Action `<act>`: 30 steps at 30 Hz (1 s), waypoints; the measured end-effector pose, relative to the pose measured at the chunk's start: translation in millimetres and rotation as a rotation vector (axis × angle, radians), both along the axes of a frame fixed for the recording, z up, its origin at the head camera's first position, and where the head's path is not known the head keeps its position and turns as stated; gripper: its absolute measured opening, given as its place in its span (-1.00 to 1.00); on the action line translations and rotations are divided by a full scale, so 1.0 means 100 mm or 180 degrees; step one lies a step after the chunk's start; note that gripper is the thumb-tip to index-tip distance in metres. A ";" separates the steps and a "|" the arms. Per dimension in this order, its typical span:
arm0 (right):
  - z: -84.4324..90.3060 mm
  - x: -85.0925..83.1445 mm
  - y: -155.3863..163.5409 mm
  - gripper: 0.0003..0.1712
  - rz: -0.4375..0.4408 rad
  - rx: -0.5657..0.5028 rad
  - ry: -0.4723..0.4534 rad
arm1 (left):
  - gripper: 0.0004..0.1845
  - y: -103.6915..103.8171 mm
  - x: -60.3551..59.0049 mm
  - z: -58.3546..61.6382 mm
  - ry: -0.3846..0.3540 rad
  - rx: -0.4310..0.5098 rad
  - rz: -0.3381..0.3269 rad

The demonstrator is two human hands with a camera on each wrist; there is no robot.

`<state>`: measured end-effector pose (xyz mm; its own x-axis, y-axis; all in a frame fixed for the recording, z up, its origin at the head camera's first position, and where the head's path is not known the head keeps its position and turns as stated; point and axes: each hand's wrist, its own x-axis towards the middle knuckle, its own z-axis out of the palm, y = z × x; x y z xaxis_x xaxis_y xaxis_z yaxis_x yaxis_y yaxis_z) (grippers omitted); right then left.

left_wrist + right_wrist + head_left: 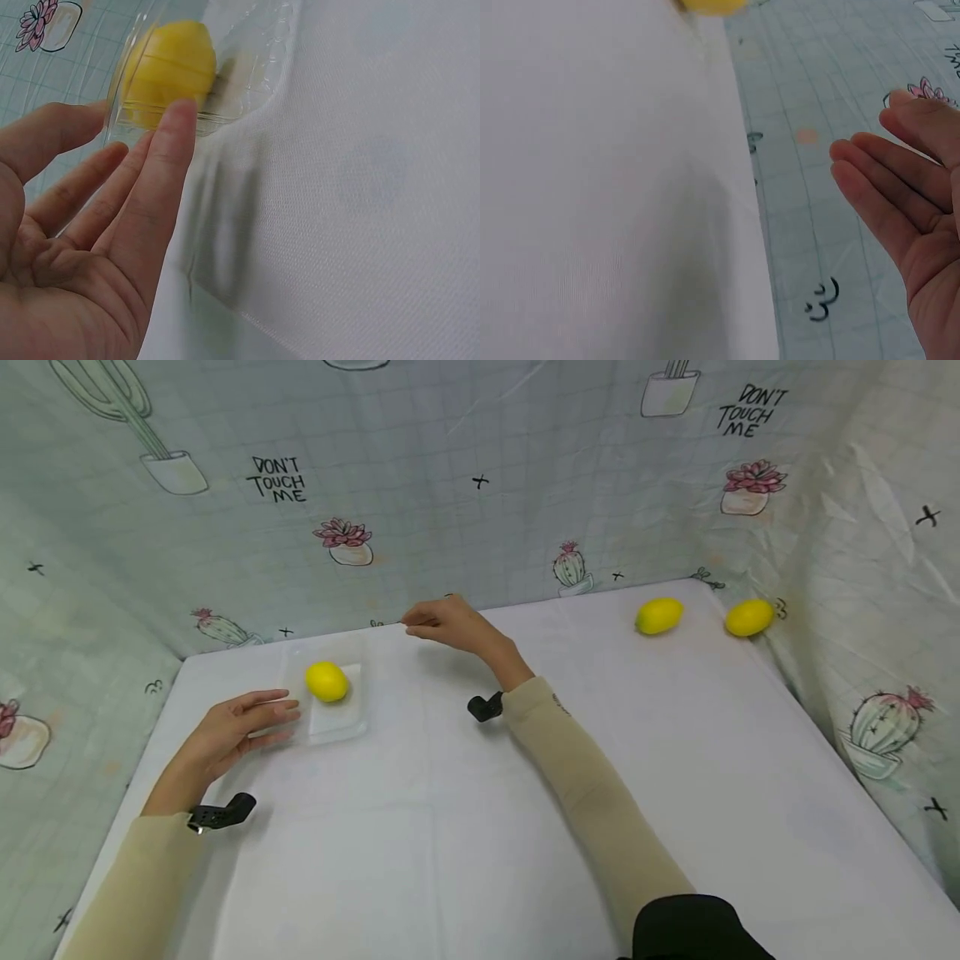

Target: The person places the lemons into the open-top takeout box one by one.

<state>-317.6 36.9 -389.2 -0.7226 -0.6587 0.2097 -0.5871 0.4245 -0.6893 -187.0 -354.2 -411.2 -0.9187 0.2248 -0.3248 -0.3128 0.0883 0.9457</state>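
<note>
1. Your left hand (240,727), fingers straight, touches the clear tray (330,722) on the counter (480,827).
2. Lemon (326,681): bright yellow, smooth, oval, inside tray.
3. Your right hand (450,622) is relaxed, holding nothing, near the counter's back edge.

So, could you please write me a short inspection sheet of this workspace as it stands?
Surface: table under a white cloth, lightly creased.
Job's things: one lemon lies in a clear plastic tray at the left.
Clutter: two loose lemons, one near the back edge, one against the right wall.
Grippers: left hand, fingers straight, touches the tray's near-left edge; right hand is held open near the back wall, holding nothing.
Cables: nothing seen.
Surroundings: cactus-print cloth walls on three sides.
</note>
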 end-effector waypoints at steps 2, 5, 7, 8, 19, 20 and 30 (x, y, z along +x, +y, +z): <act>0.02 -0.01 0.17 -0.63 -0.0009 0.0124 0.0017 | -0.29 -0.01 0.01 -0.01 0.0002 0.0071 0.0013; 0.05 -0.02 0.42 -0.64 -0.0016 0.0345 0.0034 | -0.30 -0.02 0.01 -0.01 0.0018 0.0105 0.0000; 0.05 -0.03 0.58 -0.65 -0.0014 0.0484 0.0063 | -0.31 -0.02 0.01 -0.01 0.0018 0.0110 -0.0017; 0.06 -0.03 0.67 -0.66 -0.0016 0.0532 0.0067 | -0.31 -0.02 0.01 -0.01 0.0012 0.0111 -0.0025; 0.11 0.13 1.60 -0.71 -0.0248 0.0966 0.0253 | -0.30 0.00 -0.02 0.00 0.0010 0.0080 -0.0072; 0.11 0.16 1.67 -0.70 -0.0264 0.1012 0.0257 | -0.30 0.00 -0.02 0.00 0.0006 0.0084 -0.0069; 0.12 0.45 2.14 -0.69 -0.0491 0.1132 0.0217 | -0.31 -0.02 -0.02 -0.02 0.0028 0.0154 -0.0077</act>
<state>-272.9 251.0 -377.5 -0.8111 -0.5836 0.0389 -0.5371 0.7168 -0.4447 -188.5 -356.3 -413.4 -0.9155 0.2623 -0.3051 -0.3029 0.0500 0.9517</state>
